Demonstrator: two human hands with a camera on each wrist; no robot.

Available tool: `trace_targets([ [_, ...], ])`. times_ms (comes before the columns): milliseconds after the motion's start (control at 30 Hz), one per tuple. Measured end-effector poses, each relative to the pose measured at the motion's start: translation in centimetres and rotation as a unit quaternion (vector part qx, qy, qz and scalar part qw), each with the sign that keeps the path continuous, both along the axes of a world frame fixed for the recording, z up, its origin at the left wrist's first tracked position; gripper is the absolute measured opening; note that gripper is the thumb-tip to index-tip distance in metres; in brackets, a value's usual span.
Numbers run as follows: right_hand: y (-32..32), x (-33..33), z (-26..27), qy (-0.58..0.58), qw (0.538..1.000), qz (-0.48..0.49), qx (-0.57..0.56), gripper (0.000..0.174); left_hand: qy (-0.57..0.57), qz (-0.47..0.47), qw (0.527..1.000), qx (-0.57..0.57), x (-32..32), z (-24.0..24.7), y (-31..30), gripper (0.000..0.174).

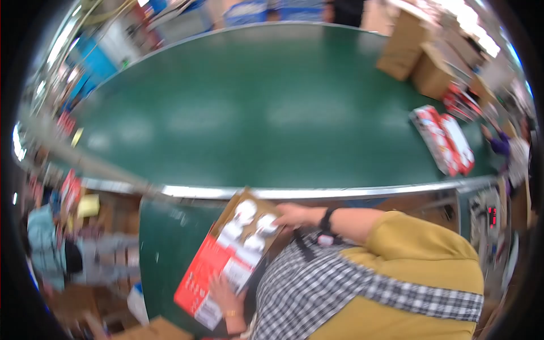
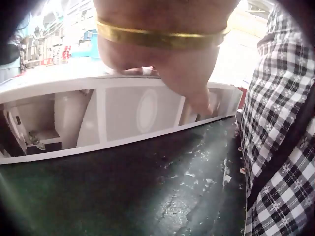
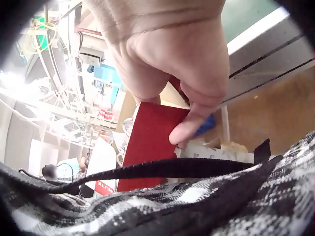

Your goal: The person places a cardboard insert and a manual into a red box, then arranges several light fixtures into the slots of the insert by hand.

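A red and white box (image 1: 205, 262) lies slanted on the small green table (image 1: 161, 235); several white round-topped items (image 1: 245, 211) show at its brown cardboard end. My left hand (image 1: 226, 297) rests on the box's lower part, fingers spread. In the left wrist view that hand (image 2: 162, 54) lies over the top edge of the box (image 2: 140, 110), thumb down its printed side. With my right hand (image 1: 297, 215) I grip the upper right edge beside the white items. The right wrist view shows this hand (image 3: 177, 54) pinching a red flap or panel (image 3: 152, 135).
A large green table (image 1: 243, 113) with a metal edge stands beyond. Red and white packs (image 1: 442, 139) and cardboard boxes (image 1: 405, 51) are at its right. One person (image 1: 513, 153) is at the far right, another (image 1: 48, 243) at the left. A checked apron (image 2: 280, 98) borders the small table.
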State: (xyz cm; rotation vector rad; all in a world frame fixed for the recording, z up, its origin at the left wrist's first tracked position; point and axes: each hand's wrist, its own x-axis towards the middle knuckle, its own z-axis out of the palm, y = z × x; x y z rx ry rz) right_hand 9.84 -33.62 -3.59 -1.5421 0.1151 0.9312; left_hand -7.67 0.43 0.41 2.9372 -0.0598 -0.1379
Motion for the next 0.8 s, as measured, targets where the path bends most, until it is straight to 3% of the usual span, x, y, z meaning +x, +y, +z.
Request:
trace_targets([
  [33,0.0,-0.2,0.5,-0.018,0.998,-0.026,0.055,0.043,-0.011,-0.016,1.000,0.016,0.0,-1.2,0.9,0.104],
  [100,0.2,0.3,-0.8,-0.050,0.998,0.026,0.030,0.048,0.022,-0.010,0.999,0.029,0.1,-3.0,2.3,0.103],
  [133,0.5,-0.1,-1.1,-0.058,0.998,-0.006,0.018,0.047,0.071,-0.004,0.993,0.094,0.5,0.7,0.4,0.098],
  [167,0.7,-0.5,-1.2,-0.064,0.997,-0.028,0.009,0.045,0.068,-0.027,0.993,0.090,0.6,1.9,-0.4,0.098],
  [233,0.1,-1.3,0.6,-0.045,0.998,-0.033,0.002,0.049,0.028,-0.022,0.995,0.097,0.6,2.7,-1.4,0.050],
  [367,0.1,-1.5,0.5,-0.046,0.998,-0.046,-0.011,0.052,0.007,-0.047,0.988,0.144,1.1,2.1,-1.3,0.049],
  [433,0.2,-1.2,-0.1,-0.045,0.998,-0.035,-0.005,0.052,0.052,-0.024,0.985,0.162,1.8,3.5,-2.2,0.048],
  [467,0.2,-1.3,-0.8,-0.042,0.998,-0.031,0.029,0.054,0.120,-0.005,0.974,0.191,2.4,4.9,-3.1,0.047],
  [533,0.1,-1.3,-1.0,-0.044,0.996,-0.028,0.066,0.057,0.106,-0.012,0.975,0.197,2.2,3.9,-0.6,0.046],
  [600,-0.9,-1.5,-0.1,0.080,0.967,-0.089,0.225,0.075,0.086,-0.026,0.976,0.199,2.4,3.2,1.0,0.046],
  [633,-1.3,-1.2,-0.1,0.078,0.966,-0.091,0.227,0.075,0.077,-0.032,0.976,0.201,2.6,3.1,1.5,0.045],
  [700,-1.8,-0.8,-0.9,0.114,0.978,-0.089,0.151,0.076,0.061,-0.047,0.976,0.205,2.9,2.8,2.4,0.044],
  [767,-1.1,-0.5,-1.7,0.081,0.979,-0.115,0.146,0.068,0.045,-0.062,0.976,0.205,3.4,2.4,2.5,0.044],
  [800,-1.1,-0.2,-1.9,-0.037,0.995,-0.077,0.045,0.063,0.035,-0.072,0.976,0.202,3.8,2.1,2.2,0.043],
])
